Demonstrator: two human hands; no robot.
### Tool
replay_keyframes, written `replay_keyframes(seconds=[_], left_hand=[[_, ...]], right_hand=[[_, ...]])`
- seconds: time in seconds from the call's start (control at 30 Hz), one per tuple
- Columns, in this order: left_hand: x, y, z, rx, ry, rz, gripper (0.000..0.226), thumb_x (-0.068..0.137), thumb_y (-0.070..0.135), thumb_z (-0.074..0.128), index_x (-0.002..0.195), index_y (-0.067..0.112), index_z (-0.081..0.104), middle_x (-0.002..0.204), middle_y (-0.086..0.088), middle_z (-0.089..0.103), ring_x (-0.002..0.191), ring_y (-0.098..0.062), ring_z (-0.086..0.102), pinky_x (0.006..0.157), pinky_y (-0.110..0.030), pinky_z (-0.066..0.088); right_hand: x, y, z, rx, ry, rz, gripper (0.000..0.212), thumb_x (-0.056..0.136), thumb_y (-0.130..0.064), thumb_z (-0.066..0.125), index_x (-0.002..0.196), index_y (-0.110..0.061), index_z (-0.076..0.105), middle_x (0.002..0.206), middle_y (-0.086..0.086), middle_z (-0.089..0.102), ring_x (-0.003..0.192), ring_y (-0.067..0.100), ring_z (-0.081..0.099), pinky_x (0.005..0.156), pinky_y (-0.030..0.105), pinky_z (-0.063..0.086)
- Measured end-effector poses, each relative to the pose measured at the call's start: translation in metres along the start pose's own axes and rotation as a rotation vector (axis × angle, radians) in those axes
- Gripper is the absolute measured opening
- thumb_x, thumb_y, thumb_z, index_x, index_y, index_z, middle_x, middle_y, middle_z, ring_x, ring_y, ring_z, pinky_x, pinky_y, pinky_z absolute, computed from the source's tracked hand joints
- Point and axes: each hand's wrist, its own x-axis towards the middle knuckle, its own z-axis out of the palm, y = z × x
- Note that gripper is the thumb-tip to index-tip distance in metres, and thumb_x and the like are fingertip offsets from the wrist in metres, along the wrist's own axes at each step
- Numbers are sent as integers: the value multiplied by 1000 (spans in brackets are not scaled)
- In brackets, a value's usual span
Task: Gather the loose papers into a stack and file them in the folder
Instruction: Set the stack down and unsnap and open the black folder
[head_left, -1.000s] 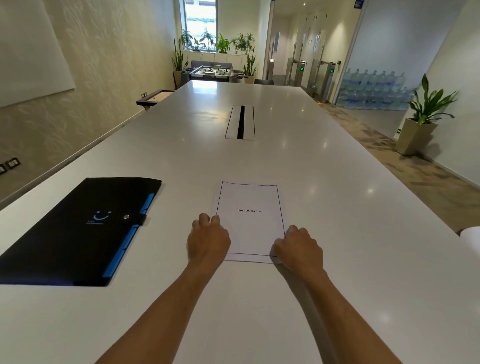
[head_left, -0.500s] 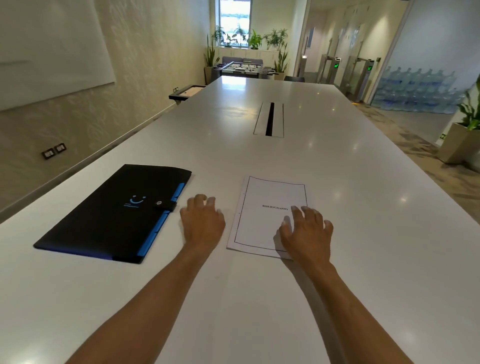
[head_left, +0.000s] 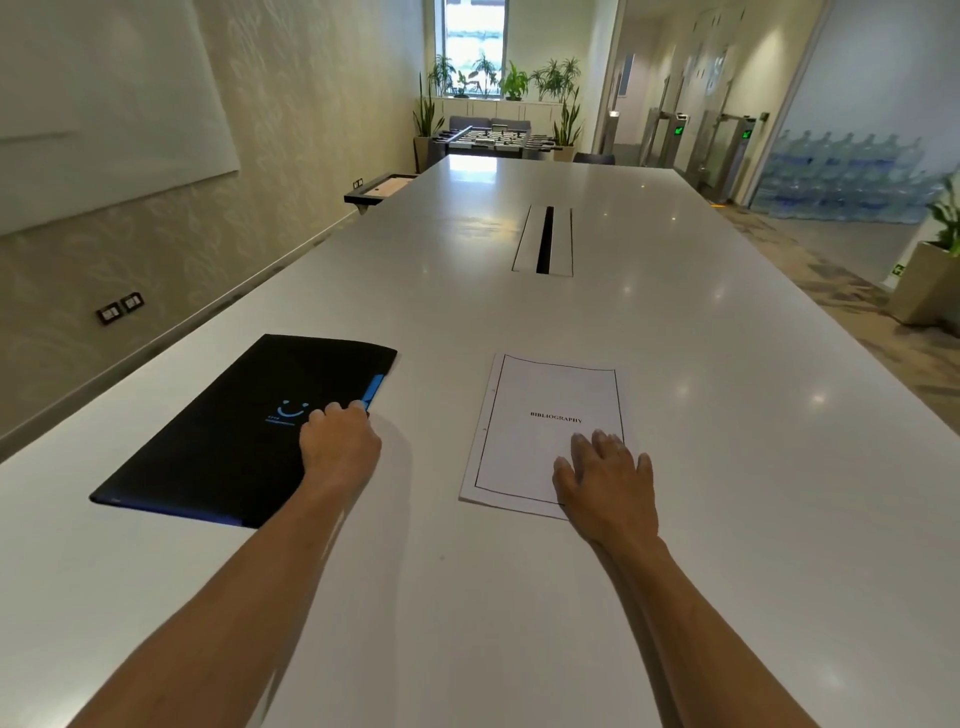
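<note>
A neat stack of white papers (head_left: 545, 415), topped by a bordered page reading BIBLIOGRAPHY, lies flat on the white table (head_left: 727, 467). My right hand (head_left: 605, 480) rests flat on its near right corner, fingers spread. To the left lies a closed black folder (head_left: 234, 431) with a blue smiley logo and a blue edge strip. My left hand (head_left: 340, 447) sits on the folder's right edge, fingers curled over the spot where its clasp tab is; the clasp itself is hidden under the fingers.
A cable slot (head_left: 544, 240) is set into the table's middle, farther back. The wall with sockets (head_left: 120, 308) runs along the left. A potted plant (head_left: 935, 280) stands on the floor at the right.
My left hand has moved left from the bare table onto the folder's right edge. My right hand stays on the papers. The view has shifted, so everything sits further right.
</note>
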Motion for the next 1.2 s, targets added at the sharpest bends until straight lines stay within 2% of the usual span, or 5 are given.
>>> replay_keyframes(seconds=[0.47,0.73,0.87,1.03,1.2], left_hand=[[10,53,15,-328,-32,103,44,86,40,67,120,13,58,110,-8,62,108,-26,51,90,-39,46],[11,38,17,-545,-65,226,47,87,22,69,131,13,55,126,-8,60,116,-21,56,99,-36,45],[10,25,18,-518,57,253,39,90,16,64,128,16,58,128,-6,61,122,-19,52,103,-37,40],[1,19,32,-388,188,225,31,95,18,55,124,12,61,131,-7,61,125,-19,52,109,-39,34],[2,19,40,-367,99,214,38,99,19,43,136,12,51,145,-7,49,140,-19,36,118,-41,19]], right_hand=[[0,0,-1,5,-6,2,58,96,-49,25,145,-22,39,156,7,34,147,23,22,118,54,12],[1,-5,-4,-97,-29,9,60,94,-52,19,143,-24,40,155,4,35,147,24,21,111,68,8],[5,-23,-10,-214,37,-4,62,93,-56,21,136,-24,51,149,6,45,145,27,25,108,70,1],[17,-66,-11,-49,225,-203,48,91,-48,41,116,-15,66,118,9,65,114,28,53,96,49,38],[37,-124,3,-15,156,-426,34,95,-40,52,109,-14,67,109,8,66,105,25,55,90,40,42]])
